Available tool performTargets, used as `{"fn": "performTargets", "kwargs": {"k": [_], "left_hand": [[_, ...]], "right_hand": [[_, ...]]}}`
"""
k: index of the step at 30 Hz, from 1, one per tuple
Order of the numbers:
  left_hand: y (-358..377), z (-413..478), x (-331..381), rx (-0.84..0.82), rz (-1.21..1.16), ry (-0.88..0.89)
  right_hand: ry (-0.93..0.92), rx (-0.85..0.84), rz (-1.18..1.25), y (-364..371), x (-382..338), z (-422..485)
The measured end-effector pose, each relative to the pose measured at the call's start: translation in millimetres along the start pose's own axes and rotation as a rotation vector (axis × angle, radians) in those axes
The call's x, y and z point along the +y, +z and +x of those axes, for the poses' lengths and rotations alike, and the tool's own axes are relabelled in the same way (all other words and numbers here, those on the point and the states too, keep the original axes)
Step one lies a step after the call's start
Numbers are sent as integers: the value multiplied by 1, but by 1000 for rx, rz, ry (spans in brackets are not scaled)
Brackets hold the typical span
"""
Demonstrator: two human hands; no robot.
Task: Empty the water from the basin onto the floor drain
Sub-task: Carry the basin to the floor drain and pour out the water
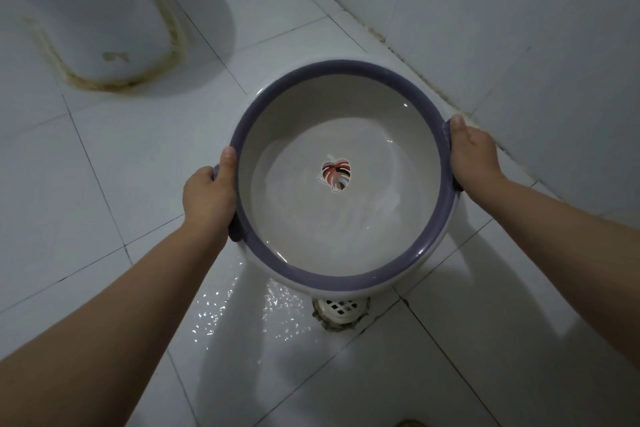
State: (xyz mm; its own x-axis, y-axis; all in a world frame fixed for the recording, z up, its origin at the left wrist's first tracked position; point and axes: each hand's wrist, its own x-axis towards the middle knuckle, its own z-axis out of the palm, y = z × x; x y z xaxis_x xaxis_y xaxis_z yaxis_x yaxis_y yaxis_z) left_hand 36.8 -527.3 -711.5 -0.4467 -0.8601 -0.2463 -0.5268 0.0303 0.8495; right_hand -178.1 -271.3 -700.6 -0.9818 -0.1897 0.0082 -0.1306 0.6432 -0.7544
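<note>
A round white basin (pixel 346 104) with a purple rim and a leaf sticker at its bottom is held above the tiled floor. Shallow water lies inside it. My left hand (pixel 209 196) grips the left handle, thumb over the rim. My right hand (pixel 474 154) grips the right handle. The white grated floor drain (pixel 341 310) shows just below the basin's near edge, partly hidden by it. Wet patches glisten on the tiles left of the drain.
The base of a white toilet (pixel 93 21) with stained sealant stands at the upper left. A tiled wall (pixel 519 28) runs along the right side, close behind the basin. White floor tiles (pixel 86 184) spread to the left and toward me.
</note>
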Motion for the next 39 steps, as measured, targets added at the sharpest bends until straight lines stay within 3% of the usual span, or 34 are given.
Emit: {"fn": "performTargets", "kwargs": {"k": [39], "left_hand": [[-3, -5, 2, -22, 18, 18]], "right_hand": [[9, 5, -8, -3, -1, -2]]}}
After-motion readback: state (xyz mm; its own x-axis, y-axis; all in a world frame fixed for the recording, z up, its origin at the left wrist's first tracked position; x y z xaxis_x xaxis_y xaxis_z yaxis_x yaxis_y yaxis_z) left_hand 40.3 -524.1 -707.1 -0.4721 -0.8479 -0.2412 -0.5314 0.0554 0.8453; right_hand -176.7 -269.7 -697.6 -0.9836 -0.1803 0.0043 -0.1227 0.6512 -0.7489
